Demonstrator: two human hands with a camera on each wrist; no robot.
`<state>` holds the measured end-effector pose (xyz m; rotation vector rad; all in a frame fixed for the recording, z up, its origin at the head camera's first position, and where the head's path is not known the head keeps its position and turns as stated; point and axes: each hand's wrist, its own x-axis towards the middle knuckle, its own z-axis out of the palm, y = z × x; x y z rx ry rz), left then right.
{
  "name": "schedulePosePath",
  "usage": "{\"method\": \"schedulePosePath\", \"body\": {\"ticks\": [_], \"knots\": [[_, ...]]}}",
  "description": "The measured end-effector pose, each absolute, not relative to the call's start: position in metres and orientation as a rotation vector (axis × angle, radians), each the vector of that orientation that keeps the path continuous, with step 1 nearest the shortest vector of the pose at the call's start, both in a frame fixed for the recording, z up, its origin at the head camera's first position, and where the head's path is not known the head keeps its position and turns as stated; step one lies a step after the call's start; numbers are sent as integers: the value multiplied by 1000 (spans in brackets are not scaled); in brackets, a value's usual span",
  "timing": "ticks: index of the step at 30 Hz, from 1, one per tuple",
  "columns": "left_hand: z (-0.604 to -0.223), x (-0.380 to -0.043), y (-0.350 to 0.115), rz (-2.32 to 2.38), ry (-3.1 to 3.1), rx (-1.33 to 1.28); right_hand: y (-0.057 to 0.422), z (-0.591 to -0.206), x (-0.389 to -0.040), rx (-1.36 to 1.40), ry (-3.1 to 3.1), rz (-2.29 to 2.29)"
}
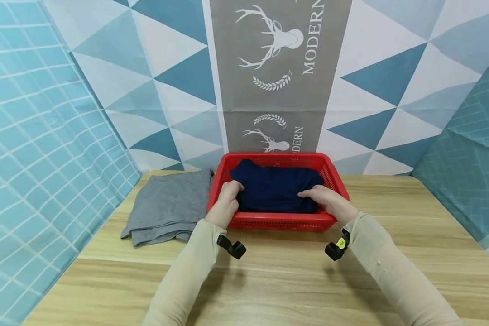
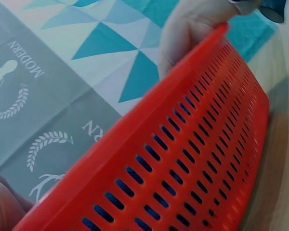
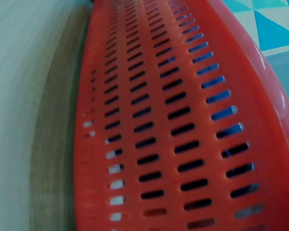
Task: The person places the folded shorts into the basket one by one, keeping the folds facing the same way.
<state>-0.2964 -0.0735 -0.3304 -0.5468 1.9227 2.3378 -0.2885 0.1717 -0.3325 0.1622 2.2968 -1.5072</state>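
Observation:
A folded navy cloth (image 1: 275,188) lies inside a red plastic basket (image 1: 283,222) in the head view. My left hand (image 1: 227,201) reaches over the basket's front left and grips the cloth's left side. At the opposite end, my right hand (image 1: 330,201) holds the cloth's right side, thumb on top. Some fingers of both hands are hidden by the cloth and the rim. In the left wrist view, the right hand (image 2: 183,36) hangs over the rim. The right wrist view shows only the slotted basket wall (image 3: 154,115), with blue behind the slots.
A stack of folded grey cloth (image 1: 171,203) lies on the wooden table (image 1: 277,276), just left of the basket. A patterned covering (image 1: 179,68) with triangles and deer heads rises behind the table. Blue tiled sheets flank both sides.

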Motion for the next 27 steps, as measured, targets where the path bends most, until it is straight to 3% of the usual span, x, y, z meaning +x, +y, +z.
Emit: {"method": "schedulePosePath", "body": {"ticks": [7, 16, 27], "knots": [[-329, -295, -71, 2455, 1801, -578, 167, -329, -286, 258, 2364, -1566], [-329, -290, -71, 2364, 1815, -394, 158, -320, -279, 435, 2482, -1547], [-317, -287, -69, 2253, 1921, -423, 148, -308, -263, 295, 2532, -1704]]}}
